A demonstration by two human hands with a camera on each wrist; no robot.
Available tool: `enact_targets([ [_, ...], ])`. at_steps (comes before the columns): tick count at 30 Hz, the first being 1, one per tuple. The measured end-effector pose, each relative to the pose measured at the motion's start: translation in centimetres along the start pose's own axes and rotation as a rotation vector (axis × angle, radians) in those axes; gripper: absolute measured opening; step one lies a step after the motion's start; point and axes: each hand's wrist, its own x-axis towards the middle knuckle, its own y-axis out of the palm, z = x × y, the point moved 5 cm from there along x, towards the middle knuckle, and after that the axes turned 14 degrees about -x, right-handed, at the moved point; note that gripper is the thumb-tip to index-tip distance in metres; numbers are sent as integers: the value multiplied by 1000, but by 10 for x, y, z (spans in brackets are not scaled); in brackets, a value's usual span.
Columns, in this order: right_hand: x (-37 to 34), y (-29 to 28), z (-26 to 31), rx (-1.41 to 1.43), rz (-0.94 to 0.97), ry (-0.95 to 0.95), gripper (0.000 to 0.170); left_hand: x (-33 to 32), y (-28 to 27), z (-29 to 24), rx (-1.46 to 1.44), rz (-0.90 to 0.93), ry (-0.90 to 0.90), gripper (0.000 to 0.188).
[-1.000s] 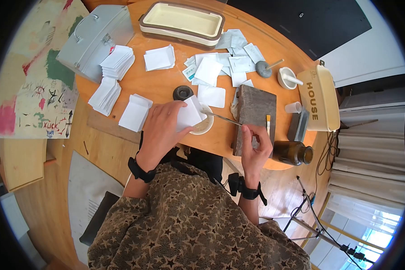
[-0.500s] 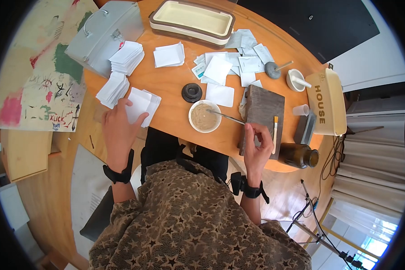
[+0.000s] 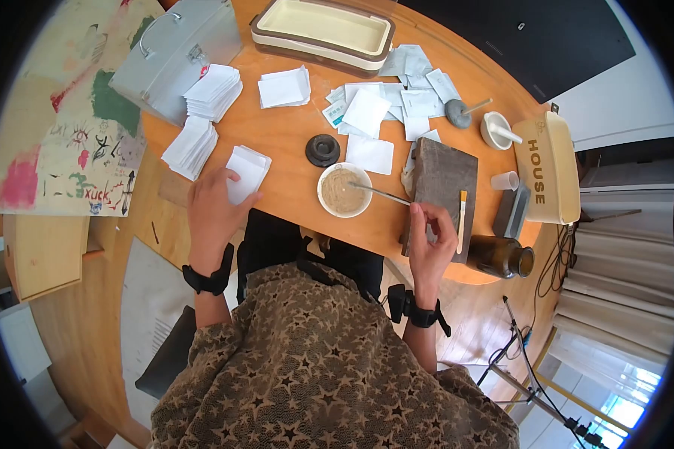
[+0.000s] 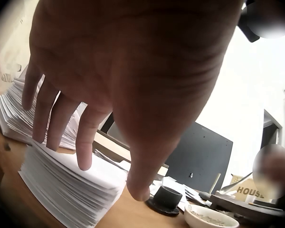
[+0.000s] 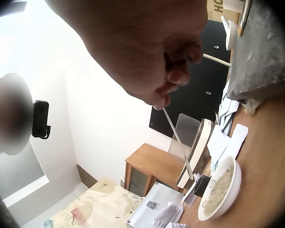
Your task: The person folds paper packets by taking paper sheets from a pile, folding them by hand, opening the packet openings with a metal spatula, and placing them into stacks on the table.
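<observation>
My left hand (image 3: 216, 213) is at a stack of white paper packets (image 3: 249, 168) near the table's front edge, fingers spread over it. In the left wrist view the fingertips (image 4: 84, 161) lie at the stack's top (image 4: 71, 185) and the thumb is at its side; whether they press it is unclear. My right hand (image 3: 433, 243) pinches a thin metal spatula (image 3: 382, 194) between thumb and fingers. The spatula's far end reaches over a white bowl (image 3: 344, 200) of greyish-beige paste, which the right wrist view shows too (image 5: 221, 190).
A black round lid-like piece (image 3: 323, 150) sits behind the bowl. More packets (image 3: 284, 87) lie further back. To the right are a dark slab (image 3: 445, 176) with a brush (image 3: 463, 217), a brown jar (image 3: 494, 257) and a mortar (image 3: 497, 131). A cream tray (image 3: 322, 30) stands behind.
My left hand moved left from beside the bowl, where it held a white packet, to the front stack, then shifted slightly right. My right hand still holds the spatula at the bowl.
</observation>
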Motion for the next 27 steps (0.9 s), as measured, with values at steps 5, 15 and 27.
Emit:
enact_targets([
  [5,1,6,1,-8,22,8,6,-8,-9,-3,-43,63,10,52],
  [15,0,14,-6,-19,54,40,7,-15,4,2,-19,26,-16,54],
  [27,1,19,-4,-53,81,43,10,-16,7,7,7,14,-27,54],
])
